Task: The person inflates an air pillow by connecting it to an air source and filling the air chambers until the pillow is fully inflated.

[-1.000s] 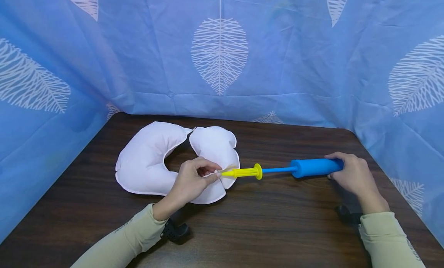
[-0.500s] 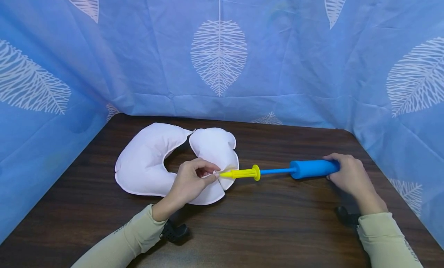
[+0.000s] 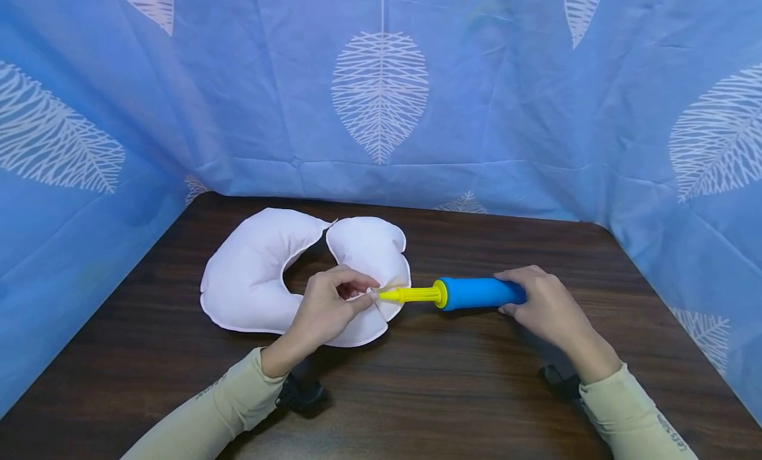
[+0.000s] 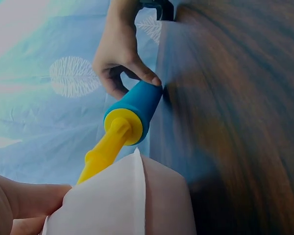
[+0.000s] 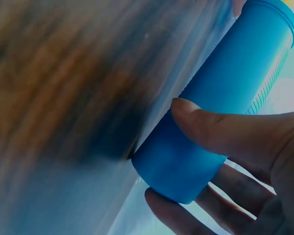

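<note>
A white inflatable neck pillow (image 3: 244,275), puffed up and curved in a ring, lies on the dark wooden table. My left hand (image 3: 333,304) pinches the pillow's valve, where the tip of a hand pump's yellow nozzle (image 3: 411,294) meets it. The valve itself is mostly hidden by the fingers. My right hand (image 3: 550,308) grips the far end of the pump's blue barrel (image 3: 476,293), thumb on one side and fingers on the other, as the right wrist view also shows. The blue barrel sits right against the yellow flange, with no rod showing between them.
The dark wooden table (image 3: 452,394) spreads under everything. Blue cloth (image 3: 506,102) with white leaf prints hangs along the back and both sides. A black wrist camera (image 3: 300,395) is strapped under the left wrist, another (image 3: 559,382) under the right.
My right hand has pushed the blue barrel left up to the yellow flange, so the blue rod seen before is covered. The left hand and pillow stay in place.
</note>
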`<control>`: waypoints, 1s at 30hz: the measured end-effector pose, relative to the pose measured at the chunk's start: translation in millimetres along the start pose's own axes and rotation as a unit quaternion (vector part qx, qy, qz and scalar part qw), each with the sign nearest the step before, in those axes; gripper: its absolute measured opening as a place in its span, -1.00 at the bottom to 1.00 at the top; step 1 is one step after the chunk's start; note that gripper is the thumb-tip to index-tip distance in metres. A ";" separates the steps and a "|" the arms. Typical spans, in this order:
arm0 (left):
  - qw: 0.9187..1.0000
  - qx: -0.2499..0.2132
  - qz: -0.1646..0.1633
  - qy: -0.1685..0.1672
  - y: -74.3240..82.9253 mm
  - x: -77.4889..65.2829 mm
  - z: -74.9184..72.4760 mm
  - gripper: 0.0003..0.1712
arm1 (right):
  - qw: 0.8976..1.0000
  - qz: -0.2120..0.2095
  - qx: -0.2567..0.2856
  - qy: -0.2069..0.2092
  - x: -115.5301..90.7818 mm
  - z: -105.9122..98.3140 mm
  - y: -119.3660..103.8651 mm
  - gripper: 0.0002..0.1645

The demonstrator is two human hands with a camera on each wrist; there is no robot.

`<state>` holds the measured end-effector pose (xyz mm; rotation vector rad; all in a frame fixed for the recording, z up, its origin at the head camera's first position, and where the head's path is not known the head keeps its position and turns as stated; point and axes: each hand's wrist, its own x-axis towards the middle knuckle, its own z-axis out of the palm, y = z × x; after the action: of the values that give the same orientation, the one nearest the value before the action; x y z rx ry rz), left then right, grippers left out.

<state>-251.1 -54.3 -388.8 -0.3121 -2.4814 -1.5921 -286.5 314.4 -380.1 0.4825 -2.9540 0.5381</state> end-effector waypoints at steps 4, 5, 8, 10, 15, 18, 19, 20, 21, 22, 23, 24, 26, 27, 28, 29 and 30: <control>1.000 -0.001 0.000 -0.005 1.0 1.4 -0.3 -0.81 | 1.000 -0.001 -0.005 0.008 -2.3 1.8 -1.2 -0.36; 1.000 -0.001 -0.002 -0.008 1.1 1.5 -0.3 -0.81 | 1.000 -0.001 -0.006 0.009 -2.6 1.9 -0.6 -0.36; 1.000 0.000 -0.006 -0.011 1.3 1.4 -0.3 -0.81 | 1.000 0.002 -0.007 0.008 -2.7 1.3 1.0 -0.37; 1.000 -0.001 -0.007 -0.011 1.2 1.2 -0.4 -0.81 | 1.000 0.003 -0.006 0.005 -2.0 0.3 2.3 -0.38; 1.000 -0.002 -0.010 -0.011 1.0 0.7 -0.4 -0.81 | 1.000 0.019 -0.007 0.000 -1.7 -5.2 10.5 -0.41; 1.000 -0.001 -0.013 -0.010 0.5 0.6 -0.2 -0.81 | 0.999 0.037 -0.012 0.003 -2.9 -9.6 22.8 -0.40; 1.000 -0.001 -0.014 -0.010 0.6 0.6 -0.1 -0.81 | 0.999 0.045 -0.013 0.004 -3.6 -11.2 28.1 -0.40; 1.000 -0.001 -0.014 -0.011 0.6 0.6 0.0 -0.82 | 0.999 0.052 -0.015 0.008 -4.3 -12.8 33.6 -0.40; 1.000 -0.001 -0.015 -0.011 0.5 0.6 0.1 -0.82 | 0.998 0.059 -0.016 0.011 -5.1 -14.4 39.4 -0.40; 1.000 -0.002 -0.015 -0.012 0.5 0.7 0.1 -0.82 | 0.998 0.066 -0.017 0.015 -5.8 -16.0 45.0 -0.40; 1.000 -0.002 -0.015 -0.013 0.4 0.7 0.2 -0.82 | 0.997 0.071 -0.018 0.017 -6.5 -17.9 50.7 -0.40; 1.000 -0.002 -0.014 -0.014 0.4 0.8 0.2 -0.82 | 0.997 0.076 -0.020 0.021 -7.2 -19.7 56.5 -0.40; 1.000 -0.003 -0.012 -0.012 0.1 0.6 -0.1 -0.82 | 0.996 0.083 -0.024 0.029 -8.6 -23.0 67.1 -0.40; 1.000 -0.003 -0.012 -0.012 -0.2 0.7 -0.3 -0.82 | 0.995 0.087 -0.025 0.031 -9.4 -24.5 72.2 -0.40; 1.000 -0.003 -0.011 -0.012 0.0 0.8 -0.2 -0.82 | 0.995 0.092 -0.026 0.035 -10.6 -26.1 77.2 -0.40; 1.000 -0.003 -0.011 -0.011 0.3 0.8 -0.1 -0.82 | 0.994 0.097 -0.026 0.039 -12.0 -27.5 81.6 -0.41; 1.000 -0.003 -0.011 -0.011 0.7 0.8 0.0 -0.82 | 0.993 0.102 -0.028 0.044 -13.3 -28.6 85.7 -0.41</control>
<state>-251.7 -54.0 -388.1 -0.3054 -2.5054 -1.6136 -300.7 404.5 -383.5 0.1486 -2.9407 0.4803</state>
